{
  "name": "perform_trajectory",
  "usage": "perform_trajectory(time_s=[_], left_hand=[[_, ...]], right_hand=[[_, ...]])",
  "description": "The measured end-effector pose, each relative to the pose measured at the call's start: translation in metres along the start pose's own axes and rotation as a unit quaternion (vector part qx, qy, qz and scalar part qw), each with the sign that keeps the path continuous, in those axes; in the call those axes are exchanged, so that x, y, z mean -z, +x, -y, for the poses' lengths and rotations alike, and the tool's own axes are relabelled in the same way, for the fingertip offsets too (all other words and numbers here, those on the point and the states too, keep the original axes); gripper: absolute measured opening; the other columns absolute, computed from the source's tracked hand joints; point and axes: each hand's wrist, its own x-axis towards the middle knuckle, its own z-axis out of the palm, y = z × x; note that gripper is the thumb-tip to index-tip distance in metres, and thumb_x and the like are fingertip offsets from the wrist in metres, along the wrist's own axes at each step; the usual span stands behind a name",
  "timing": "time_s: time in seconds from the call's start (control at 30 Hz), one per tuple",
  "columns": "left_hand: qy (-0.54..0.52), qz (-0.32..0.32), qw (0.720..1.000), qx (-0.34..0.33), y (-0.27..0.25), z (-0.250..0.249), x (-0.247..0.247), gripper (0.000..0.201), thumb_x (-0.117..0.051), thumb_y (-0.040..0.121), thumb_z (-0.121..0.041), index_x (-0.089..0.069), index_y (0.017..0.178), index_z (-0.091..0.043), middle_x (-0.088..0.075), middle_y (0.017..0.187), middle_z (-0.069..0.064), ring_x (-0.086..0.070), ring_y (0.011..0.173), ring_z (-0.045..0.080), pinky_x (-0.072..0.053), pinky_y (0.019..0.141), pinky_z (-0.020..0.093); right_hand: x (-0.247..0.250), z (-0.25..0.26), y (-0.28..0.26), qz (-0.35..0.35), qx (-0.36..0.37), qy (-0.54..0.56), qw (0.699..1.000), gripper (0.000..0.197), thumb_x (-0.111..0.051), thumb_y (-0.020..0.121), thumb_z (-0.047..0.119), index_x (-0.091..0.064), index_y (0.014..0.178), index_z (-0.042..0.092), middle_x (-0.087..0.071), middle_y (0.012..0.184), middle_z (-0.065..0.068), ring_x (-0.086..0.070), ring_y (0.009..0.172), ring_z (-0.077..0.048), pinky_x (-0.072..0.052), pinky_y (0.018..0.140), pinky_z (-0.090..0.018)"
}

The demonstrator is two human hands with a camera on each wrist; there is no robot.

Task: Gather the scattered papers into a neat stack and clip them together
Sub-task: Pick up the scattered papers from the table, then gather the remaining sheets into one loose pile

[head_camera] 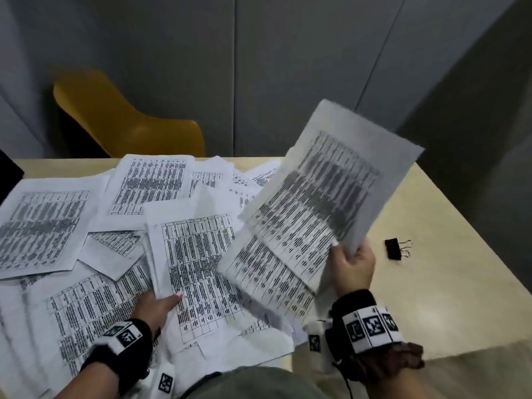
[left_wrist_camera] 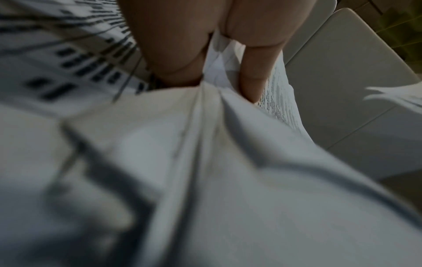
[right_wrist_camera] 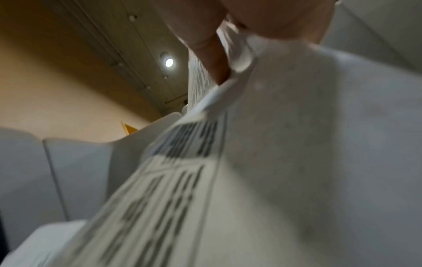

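our right hand (head_camera: 352, 266) grips raised sheets (head_camera: 322, 197); our left hand (head_camera: 157, 308) pinches papers (head_camera: 198, 254) on the worktop (head_camera: 431, 283); clip (head_camera: 395, 249) lies right.

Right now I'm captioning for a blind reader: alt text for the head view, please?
A right hand lifts printed sheets above a table strewn with scattered papers, where the left hand grips another bundle. A black binder clip lies unused nearby.
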Motion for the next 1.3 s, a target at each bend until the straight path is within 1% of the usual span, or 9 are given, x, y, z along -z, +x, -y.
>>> perform_trajectory(time_s=[0.17, 0.3, 0.37, 0.43, 0.57, 0.83, 1.07, 1.17, 1.3], left_hand=[[-0.016, 0.061, 0.998, 0.020, -0.013, -0.009, 0.005, 0.034, -0.061, 0.086, -0.017, -0.055, 0.116, -0.003, -0.062, 0.119, 0.020, -0.057, 0.109, 0.038, -0.038, 0.102, 0.057], [-0.047, 0.101, 0.994, 0.019, -0.027, -0.017, 0.010, 0.037, -0.053, 0.091, -0.019, -0.046, 0.124, -0.006, -0.051, 0.131, 0.014, -0.045, 0.126, 0.035, -0.028, 0.109, 0.051], [-0.033, 0.106, 0.994, 0.016, -0.031, -0.021, 0.014, 0.042, -0.053, 0.090, -0.023, -0.044, 0.127, -0.003, -0.046, 0.137, 0.017, -0.042, 0.129, 0.034, -0.027, 0.110, 0.049], [-0.029, 0.109, 0.994, 0.015, -0.031, -0.022, 0.015, 0.048, -0.056, 0.087, -0.030, -0.047, 0.126, -0.003, -0.047, 0.139, 0.018, -0.043, 0.129, 0.033, -0.027, 0.110, 0.049], [-0.015, 0.137, 0.990, 0.030, -0.027, -0.019, 0.011, 0.083, -0.071, 0.063, -0.061, -0.050, 0.128, -0.013, -0.054, 0.134, 0.013, -0.047, 0.127, 0.032, -0.030, 0.108, 0.057], [0.020, 0.080, 0.996, 0.019, -0.024, -0.013, 0.021, 0.099, -0.081, 0.051, -0.058, -0.040, 0.131, -0.017, -0.049, 0.137, 0.013, -0.049, 0.123, 0.032, -0.035, 0.105, 0.054], [0.073, -0.085, 0.989, -0.102, -0.009, -0.022, 0.055, 0.019, -0.065, 0.084, -0.020, -0.065, 0.103, -0.018, -0.069, 0.100, 0.008, -0.065, 0.086, 0.024, -0.054, 0.082, 0.037], [0.174, -0.170, 0.961, -0.134, 0.009, -0.031, 0.090, 0.023, -0.061, 0.084, -0.010, -0.065, 0.106, -0.012, -0.067, 0.091, 0.010, -0.062, 0.077, 0.027, -0.051, 0.073, 0.030], [0.393, -0.163, 0.897, -0.121, 0.047, -0.043, 0.127, 0.045, -0.063, 0.083, -0.015, -0.051, 0.127, -0.011, -0.053, 0.127, 0.022, -0.052, 0.113, 0.037, -0.044, 0.094, 0.039]], right_hand=[[-0.009, -0.047, -0.015, 0.093, -0.096, -0.136, 0.982, 0.010, -0.055, 0.082, 0.000, -0.056, 0.091, 0.006, -0.059, 0.077, -0.011, -0.053, 0.067, -0.023, -0.042, 0.045, -0.013], [-0.005, -0.065, -0.008, 0.121, -0.137, -0.175, 0.968, 0.067, -0.071, 0.075, 0.008, -0.035, 0.132, 0.013, -0.044, 0.125, -0.010, -0.051, 0.107, -0.026, -0.051, 0.085, -0.030], [-0.006, -0.058, -0.006, 0.156, -0.200, -0.008, 0.967, 0.084, -0.070, 0.074, -0.008, -0.024, 0.140, 0.015, -0.044, 0.125, -0.012, -0.050, 0.114, -0.031, -0.057, 0.070, -0.021], [-0.007, -0.052, -0.006, 0.236, -0.273, 0.099, 0.927, 0.066, -0.075, 0.067, -0.008, -0.043, 0.125, 0.002, -0.066, 0.104, -0.012, -0.064, 0.102, -0.028, -0.055, 0.055, -0.016], [-0.016, -0.062, -0.018, 0.337, -0.292, -0.062, 0.893, 0.022, -0.066, 0.078, -0.007, -0.059, 0.097, -0.001, -0.071, 0.064, -0.003, -0.068, 0.058, -0.017, -0.053, 0.052, -0.024], [-0.027, -0.071, -0.026, 0.325, -0.286, -0.060, 0.899, 0.027, -0.063, 0.080, -0.009, -0.056, 0.103, 0.003, -0.065, 0.081, -0.012, -0.061, 0.075, -0.027, -0.052, 0.060, -0.029], [-0.025, -0.076, -0.026, 0.292, -0.259, -0.146, 0.909, 0.010, -0.063, 0.084, 0.006, -0.053, 0.084, 0.005, -0.055, 0.070, -0.010, -0.049, 0.059, -0.020, -0.043, 0.058, -0.032], [-0.023, -0.077, -0.017, 0.278, -0.267, -0.099, 0.917, 0.007, -0.060, 0.084, -0.003, -0.056, 0.088, -0.007, -0.060, 0.062, -0.009, -0.057, 0.054, -0.019, -0.046, 0.055, -0.025], [-0.032, -0.075, -0.012, 0.276, -0.253, -0.102, 0.921, 0.009, -0.055, 0.086, -0.006, -0.057, 0.093, -0.011, -0.063, 0.056, -0.005, -0.060, 0.052, -0.015, -0.046, 0.052, -0.015]])
